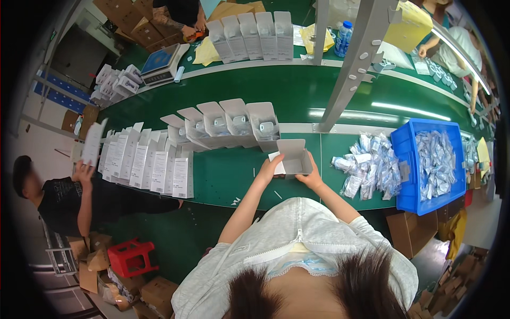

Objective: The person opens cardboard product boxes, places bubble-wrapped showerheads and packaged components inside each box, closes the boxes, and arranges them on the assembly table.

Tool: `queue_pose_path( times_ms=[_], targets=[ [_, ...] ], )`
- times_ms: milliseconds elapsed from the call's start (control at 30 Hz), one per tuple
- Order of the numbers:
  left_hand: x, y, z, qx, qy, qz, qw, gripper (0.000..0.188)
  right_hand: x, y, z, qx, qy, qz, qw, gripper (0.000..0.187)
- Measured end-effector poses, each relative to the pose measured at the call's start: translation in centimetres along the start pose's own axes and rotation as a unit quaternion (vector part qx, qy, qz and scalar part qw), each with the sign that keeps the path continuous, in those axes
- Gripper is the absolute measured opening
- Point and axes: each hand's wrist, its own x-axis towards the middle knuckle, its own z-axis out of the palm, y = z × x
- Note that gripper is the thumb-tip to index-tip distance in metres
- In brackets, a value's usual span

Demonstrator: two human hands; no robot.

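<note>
Between my two hands is a small white carton [295, 162], upright with its top flap raised and its grey inside showing; nothing can be made out in it. My left hand [268, 169] grips its left side by a side flap. My right hand [312, 176] is wrapped around its right side and near corner. Just beyond stands a curved row of open cartons [264, 133], with clear-and-white plastic items inside. To the right of my right hand lies a heap of bagged parts [367, 166] in clear plastic.
A blue bin [402, 171] of more bagged parts stands right of the heap. Several closed white cartons [143, 162] stand at left, where a person [66, 199] holds a white carton. A metal post [348, 69] rises past the bench. Across it are more open cartons [254, 37].
</note>
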Motion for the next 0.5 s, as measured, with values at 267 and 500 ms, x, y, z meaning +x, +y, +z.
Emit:
queue_pose_path(
  times_ms=[267, 500],
  targets=[
    [0.2, 0.0, 0.3, -0.043, 0.0, 0.031, 0.999, 0.039, -0.3, 1.0, 0.2, 0.017, -0.005, 0.027, 0.999, 0.087],
    [-0.1, 0.0, 0.3, -0.052, 0.005, 0.021, 0.998, 0.039, -0.3, 1.1, 0.4, 0.019, 0.005, 0.026, 0.999, 0.087]
  ],
)
